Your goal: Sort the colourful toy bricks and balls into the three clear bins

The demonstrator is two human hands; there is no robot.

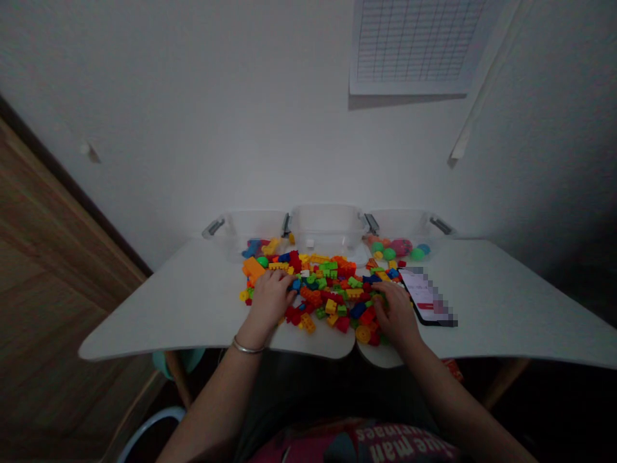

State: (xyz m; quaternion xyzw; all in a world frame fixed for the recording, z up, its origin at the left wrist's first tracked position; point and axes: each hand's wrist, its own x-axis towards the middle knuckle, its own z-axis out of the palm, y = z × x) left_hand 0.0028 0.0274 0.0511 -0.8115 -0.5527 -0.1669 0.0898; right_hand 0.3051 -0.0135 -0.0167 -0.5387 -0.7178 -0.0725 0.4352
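Note:
A wide heap of plastic toy building bricks [311, 296] in red, yellow, orange, green and blue lies in the middle of the white table. My left hand [272, 297] rests on the left side of this heap, its fingers bent and apart. Close to its fingertips is a small blue piece [296, 284]; I see no firm grip on it. Above the left fingers lies a larger orange block [253, 269]. On the heap's right side is my right hand [398, 312], thumb apart from the fingers, touching bricks. A yellow round piece [363, 334] lies near it. Bricks under both palms are hidden.
Three clear plastic boxes stand against the wall: the left box [255, 222] holds colourful pieces, the middle box [328, 218] a small white piece, the right box [400, 222] several round coloured pieces. A phone [419, 296] lies right of the heap. The white table [482, 308] has a notched front edge.

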